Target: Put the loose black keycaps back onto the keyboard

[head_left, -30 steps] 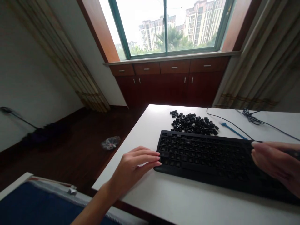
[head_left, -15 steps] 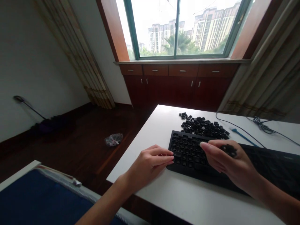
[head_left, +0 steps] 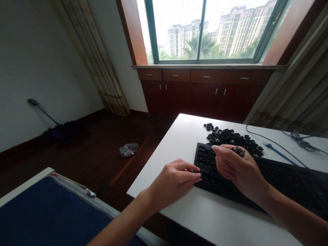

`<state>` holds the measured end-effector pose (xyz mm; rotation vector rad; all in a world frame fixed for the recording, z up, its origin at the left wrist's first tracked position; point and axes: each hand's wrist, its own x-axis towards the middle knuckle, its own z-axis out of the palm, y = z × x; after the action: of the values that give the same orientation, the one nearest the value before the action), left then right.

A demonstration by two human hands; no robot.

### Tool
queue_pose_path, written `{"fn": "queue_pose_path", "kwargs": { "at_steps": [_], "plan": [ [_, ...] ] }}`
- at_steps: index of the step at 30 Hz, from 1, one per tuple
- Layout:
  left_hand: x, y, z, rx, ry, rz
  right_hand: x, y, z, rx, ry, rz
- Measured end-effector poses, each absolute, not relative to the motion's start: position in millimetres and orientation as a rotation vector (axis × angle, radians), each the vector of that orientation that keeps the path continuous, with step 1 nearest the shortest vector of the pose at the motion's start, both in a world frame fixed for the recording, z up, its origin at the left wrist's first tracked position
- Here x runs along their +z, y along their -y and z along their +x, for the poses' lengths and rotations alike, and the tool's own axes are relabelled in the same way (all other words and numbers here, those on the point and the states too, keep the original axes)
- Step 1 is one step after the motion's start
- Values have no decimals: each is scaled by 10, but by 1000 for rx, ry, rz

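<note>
A black keyboard point(head_left: 212, 184) lies on the white table, its keycaps off at the left end, with bare key sockets showing. My left hand point(head_left: 176, 181) is at its left edge, thumb and fingertips closed on a small dark piece, probably a keycap. Over the keyboard, my right hand point(head_left: 235, 167) is curled closed, with a brush-like dark item point(head_left: 238, 151) showing at the top of the fist; its exact shape is unclear. Behind the keyboard lies a heap of loose black keycaps point(head_left: 230, 137).
A blue tool point(head_left: 280, 153) and a dark cable point(head_left: 304, 140) lie at the table's point(head_left: 153, 171) back right. On the floor is a clear plastic bag point(head_left: 128, 149). A blue cloth surface point(head_left: 51, 215) is at lower left.
The view has shifted, so the scene sits further right. Relative to the keyboard, my right hand has moved left, nearer my left hand, which stays at the left edge.
</note>
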<state>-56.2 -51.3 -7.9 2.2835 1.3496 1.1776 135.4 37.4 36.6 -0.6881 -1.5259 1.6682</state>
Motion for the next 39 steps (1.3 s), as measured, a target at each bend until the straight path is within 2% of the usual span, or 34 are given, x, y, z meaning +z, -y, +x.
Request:
{"fn": "queue_pose_path", "kwargs": {
  "at_steps": [22,33,39],
  "plan": [
    [-41,468,-661,1098,-1294,2208,159,-435,1408,1679,1375,-600],
    [-21,546,-662,1339,-1780,1791,472,-258,1100,1671,1513,-353],
    [-21,518,-654,1355,-1832,1824,320,-250,829,1651,1684,-345]
  ]
}}
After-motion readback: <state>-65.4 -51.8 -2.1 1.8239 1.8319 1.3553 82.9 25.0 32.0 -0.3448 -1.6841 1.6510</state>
